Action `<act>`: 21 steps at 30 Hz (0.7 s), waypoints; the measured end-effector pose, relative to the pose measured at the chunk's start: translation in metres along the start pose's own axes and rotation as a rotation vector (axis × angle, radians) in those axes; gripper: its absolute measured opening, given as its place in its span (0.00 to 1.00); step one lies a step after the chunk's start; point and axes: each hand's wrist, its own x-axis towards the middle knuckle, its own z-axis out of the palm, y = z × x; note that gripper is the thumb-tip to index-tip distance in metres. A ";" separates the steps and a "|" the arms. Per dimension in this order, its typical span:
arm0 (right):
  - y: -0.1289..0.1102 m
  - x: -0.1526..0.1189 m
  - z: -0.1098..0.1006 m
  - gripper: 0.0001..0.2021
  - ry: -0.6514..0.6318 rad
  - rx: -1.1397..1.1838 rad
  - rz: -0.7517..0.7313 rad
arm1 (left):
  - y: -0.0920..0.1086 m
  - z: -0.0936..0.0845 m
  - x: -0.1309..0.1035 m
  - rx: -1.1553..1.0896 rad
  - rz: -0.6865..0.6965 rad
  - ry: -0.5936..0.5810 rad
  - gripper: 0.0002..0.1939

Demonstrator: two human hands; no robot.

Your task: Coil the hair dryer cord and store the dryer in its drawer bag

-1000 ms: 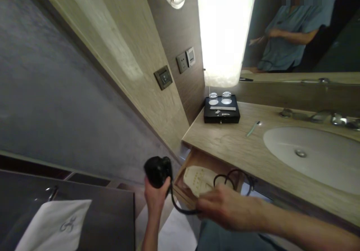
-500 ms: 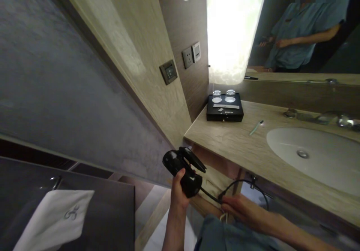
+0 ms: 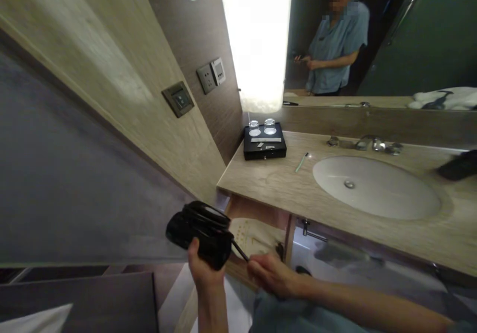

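Note:
My left hand [image 3: 201, 268] grips a black hair dryer [image 3: 199, 231] with its black cord looped around the body. My right hand [image 3: 270, 275] pinches the cord [image 3: 240, 251] just beside the dryer. Both hands are in front of an open wooden drawer [image 3: 257, 228] under the vanity counter [image 3: 283, 189]. A cream cloth bag [image 3: 253, 233] lies in the drawer behind the dryer.
An oval white sink [image 3: 376, 186] with a tap [image 3: 367, 143] is set in the counter. At its back left stands a black tray [image 3: 264, 144] with two glasses, and a green toothbrush [image 3: 301, 162] lies beside it. The mirror [image 3: 372, 40] reflects a person in a blue shirt.
The view has swung right, showing more of the sink. The cord that hung loose is now wrapped around the dryer, and my right hand has come up close to it.

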 end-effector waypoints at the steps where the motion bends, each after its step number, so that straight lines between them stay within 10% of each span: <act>1: -0.001 -0.014 -0.001 0.22 -0.034 -0.089 -0.017 | 0.003 0.000 0.014 0.031 0.080 0.097 0.26; 4: -0.038 -0.038 -0.034 0.15 -0.099 -0.391 -0.181 | 0.016 -0.015 0.033 0.429 0.207 0.235 0.33; 7: -0.082 -0.019 -0.075 0.13 -0.038 -0.443 -0.468 | 0.018 -0.036 0.002 0.745 -0.120 -0.175 0.36; 10: -0.082 0.016 -0.077 0.19 0.119 -0.213 -0.507 | 0.007 -0.036 -0.043 0.537 -0.398 -0.474 0.38; 15: -0.015 0.026 -0.022 0.31 0.223 0.497 0.033 | -0.026 -0.002 -0.052 0.207 -0.371 -0.220 0.26; 21: 0.014 -0.020 -0.016 0.38 0.180 0.937 0.168 | -0.092 0.000 -0.058 0.286 -0.375 -0.009 0.36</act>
